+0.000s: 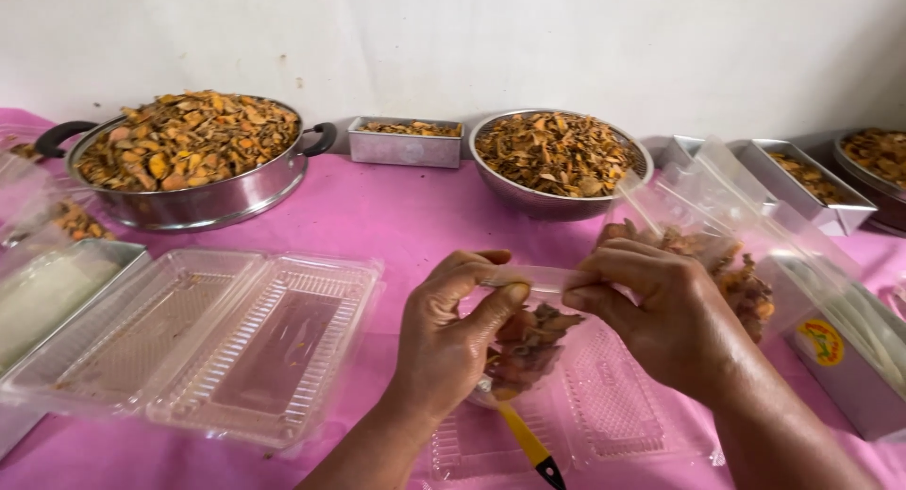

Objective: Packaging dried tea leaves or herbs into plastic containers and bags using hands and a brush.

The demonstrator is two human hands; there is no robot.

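Observation:
Both of my hands pinch the top edge of a small clear plastic bag [528, 334] holding brown and orange dried slices. My left hand [451, 334] grips the bag's left side, thumb and forefinger on its rim. My right hand [661, 315] grips the right side of the rim. The bag hangs just above an open clear clamshell box [604, 414] on the pink tablecloth [396, 216]. A yellow-handled tool [530, 447] lies under my left hand.
An open empty clamshell box [198, 339] lies at left. A large handled pan [189, 160] and a steel bowl [557, 164] of dried slices stand at the back, with rectangular metal tins [406, 141] and filled clear bags [746, 263] at right.

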